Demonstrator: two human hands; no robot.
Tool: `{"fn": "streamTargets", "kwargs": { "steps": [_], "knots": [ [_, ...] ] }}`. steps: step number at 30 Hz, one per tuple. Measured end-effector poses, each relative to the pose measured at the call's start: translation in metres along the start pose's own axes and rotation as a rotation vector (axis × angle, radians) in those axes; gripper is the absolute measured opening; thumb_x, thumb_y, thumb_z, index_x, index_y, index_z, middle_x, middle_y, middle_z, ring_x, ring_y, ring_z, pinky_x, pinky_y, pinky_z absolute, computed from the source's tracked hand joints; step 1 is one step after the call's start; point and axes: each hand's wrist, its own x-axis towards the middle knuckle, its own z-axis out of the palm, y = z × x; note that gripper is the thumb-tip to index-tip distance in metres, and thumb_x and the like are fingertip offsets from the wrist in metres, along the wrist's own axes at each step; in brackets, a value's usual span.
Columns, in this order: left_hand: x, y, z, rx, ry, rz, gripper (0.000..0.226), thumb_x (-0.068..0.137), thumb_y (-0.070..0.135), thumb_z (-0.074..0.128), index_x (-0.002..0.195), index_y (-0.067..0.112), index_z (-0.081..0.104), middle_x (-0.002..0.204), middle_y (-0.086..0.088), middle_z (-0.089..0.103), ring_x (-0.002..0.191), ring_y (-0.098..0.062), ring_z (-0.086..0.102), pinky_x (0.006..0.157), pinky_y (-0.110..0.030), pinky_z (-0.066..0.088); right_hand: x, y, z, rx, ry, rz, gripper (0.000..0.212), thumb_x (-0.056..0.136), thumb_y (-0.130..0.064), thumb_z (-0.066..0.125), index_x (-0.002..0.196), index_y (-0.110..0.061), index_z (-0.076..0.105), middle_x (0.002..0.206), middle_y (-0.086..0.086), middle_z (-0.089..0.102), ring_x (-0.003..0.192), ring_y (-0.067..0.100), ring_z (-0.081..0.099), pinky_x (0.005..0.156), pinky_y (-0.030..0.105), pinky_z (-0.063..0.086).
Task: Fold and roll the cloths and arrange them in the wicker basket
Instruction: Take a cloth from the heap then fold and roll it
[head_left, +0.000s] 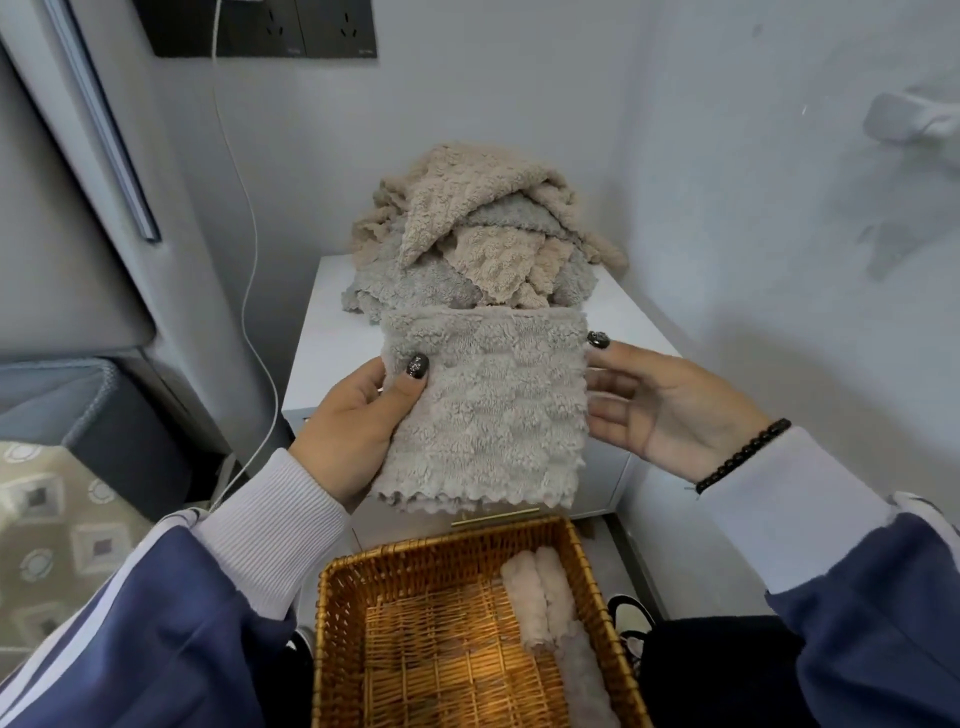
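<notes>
Head view: folded grey cloth (485, 408) held upright above the wicker basket (332, 613), pinched at its left edge by the left hand (358, 421); the right hand (670, 410), fingers extended, touches its right edge. Rolled cloths (545, 597) lie along the basket's right side, and a cloth pile (483, 239) rests on the white cabinet (332, 343) behind.

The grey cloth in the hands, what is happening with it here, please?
A person is folding cloths for storage. The left hand grips the folded grey cloth with its thumb on the front, while the right hand touches its other edge with straight fingers. Behind it, a pile of beige and grey cloths waits on the white cabinet. Below, the wicker basket already holds rolled cloths along its right side.
</notes>
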Motion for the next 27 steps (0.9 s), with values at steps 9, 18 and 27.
{"fn": "streamTargets", "kwargs": {
  "steps": [9,18,27],
  "knots": [
    [0.002,0.002,0.015,-0.072,-0.015,-0.059,0.037,0.079,0.025,0.058,0.11,0.006,0.064,0.088,-0.008,0.075,0.075,-0.017,0.073,0.063,-0.026,0.059,-0.002,0.021,0.015,-0.093,-0.117,0.103,0.065,0.057,-0.018,0.083,0.114,0.004,0.064,0.118,0.023,0.064,0.102,0.031,0.066,0.084,0.039,0.056],
    [0.001,-0.002,0.005,0.152,-0.165,-0.215,0.054,0.056,0.023,0.08,0.107,0.015,0.063,0.094,-0.009,0.075,0.081,-0.026,0.072,0.071,-0.041,0.058,-0.002,0.016,0.002,-0.295,-0.037,0.033,0.036,0.068,-0.009,0.068,0.103,-0.001,0.066,0.106,0.019,0.07,0.089,0.025,0.07,0.084,0.036,0.056],
    [0.001,0.002,0.002,-0.134,-0.181,-0.157,0.042,0.065,-0.002,0.059,0.097,0.018,0.076,0.104,-0.014,0.073,0.088,-0.029,0.072,0.076,-0.041,0.058,-0.005,0.008,0.001,-0.116,-0.157,0.016,0.045,0.06,-0.004,0.074,0.105,-0.002,0.069,0.115,0.022,0.066,0.107,0.035,0.064,0.086,0.042,0.055]
  ]
}}
